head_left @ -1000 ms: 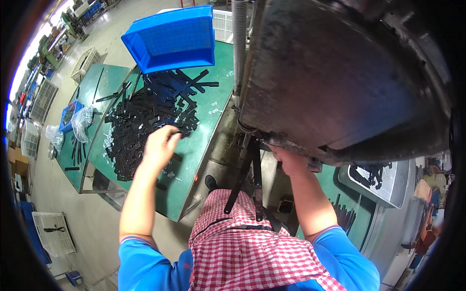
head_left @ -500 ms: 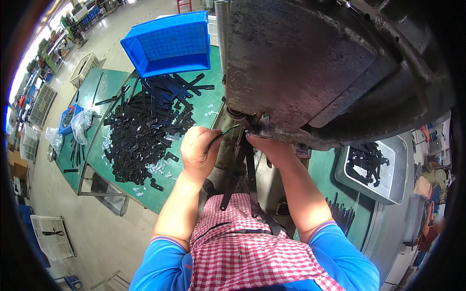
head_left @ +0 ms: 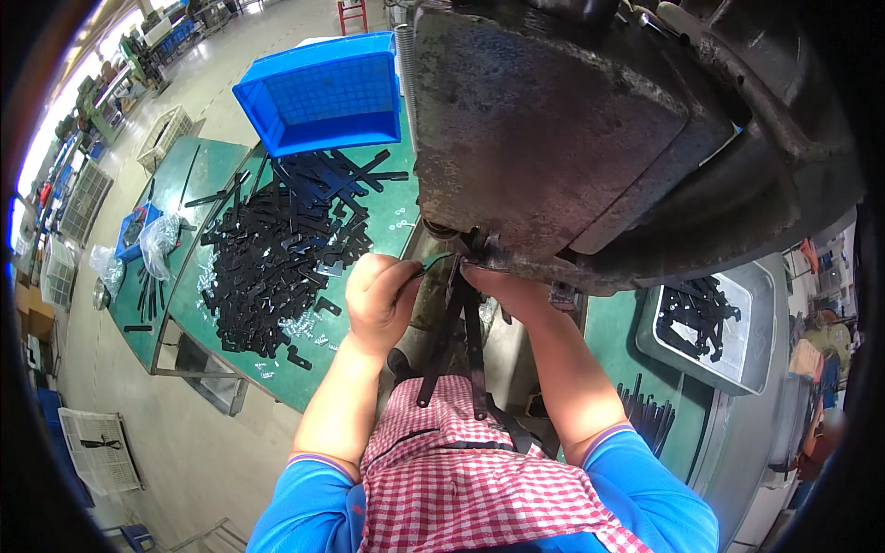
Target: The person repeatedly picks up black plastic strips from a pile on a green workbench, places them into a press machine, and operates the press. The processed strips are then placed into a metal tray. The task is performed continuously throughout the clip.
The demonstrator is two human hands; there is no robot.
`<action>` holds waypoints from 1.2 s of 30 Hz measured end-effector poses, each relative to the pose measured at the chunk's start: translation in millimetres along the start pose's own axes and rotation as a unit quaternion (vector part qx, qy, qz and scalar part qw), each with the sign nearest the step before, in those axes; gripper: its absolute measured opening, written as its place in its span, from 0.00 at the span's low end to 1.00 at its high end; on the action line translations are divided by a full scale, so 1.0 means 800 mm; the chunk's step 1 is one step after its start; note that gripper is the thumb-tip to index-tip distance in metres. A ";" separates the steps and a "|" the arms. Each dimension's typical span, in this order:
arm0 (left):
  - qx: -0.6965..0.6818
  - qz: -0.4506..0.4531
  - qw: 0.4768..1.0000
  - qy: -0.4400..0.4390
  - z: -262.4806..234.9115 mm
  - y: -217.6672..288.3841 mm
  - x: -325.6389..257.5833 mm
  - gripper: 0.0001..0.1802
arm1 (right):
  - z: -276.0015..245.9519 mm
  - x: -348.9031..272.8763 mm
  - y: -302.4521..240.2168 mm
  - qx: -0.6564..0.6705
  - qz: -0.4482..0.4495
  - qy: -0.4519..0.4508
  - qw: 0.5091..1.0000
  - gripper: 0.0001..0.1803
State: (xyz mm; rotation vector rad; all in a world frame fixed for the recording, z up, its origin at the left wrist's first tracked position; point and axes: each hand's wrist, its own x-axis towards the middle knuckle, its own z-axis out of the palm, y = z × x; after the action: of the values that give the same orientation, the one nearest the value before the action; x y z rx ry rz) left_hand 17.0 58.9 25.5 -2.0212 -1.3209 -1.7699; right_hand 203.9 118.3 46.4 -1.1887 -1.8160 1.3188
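Observation:
My left hand is closed in a pinch round a thin dark pointed tool, whose tip reaches toward the underside of the machine head. Its exact kind is too small to make out. Opposite it, my right hand pinches the upper end of a pair of black metal strips, partly covered by the machine's lower edge. One black strip slants down to the left; the other strip hangs nearly straight, in front of my checked apron. Both have small holes. The dark, worn machine head hides where the strips' tops meet.
Left, a green table carries a heap of black metal brackets, small silver rivets and a tilted blue crate. Right, a grey tray holds black linked parts, with several dark strips lying nearby.
Both strips' lower ends now hang free with visible ends; the right one has swung clear of the apron strap. My hands have dropped slightly in the picture, still close together.

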 end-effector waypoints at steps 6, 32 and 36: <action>-0.011 0.043 0.997 -0.059 -0.001 0.005 -0.003 0.15 | -0.020 -0.016 0.064 0.253 0.052 -0.063 0.964 0.15; -0.375 -0.380 0.836 -0.128 0.009 -0.009 -0.015 0.06 | 0.019 0.034 0.119 -0.278 -0.225 0.254 0.899 0.24; -0.390 -0.360 0.842 -0.097 0.043 -0.007 -0.005 0.05 | 0.012 0.018 0.090 -0.317 -0.158 0.201 0.913 0.26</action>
State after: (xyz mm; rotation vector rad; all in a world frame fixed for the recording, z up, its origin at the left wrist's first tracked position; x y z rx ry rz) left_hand 38.5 81.3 9.9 -2.2705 -1.7916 -2.8871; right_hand 212.2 135.0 -25.4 -1.2827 -2.0570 0.2593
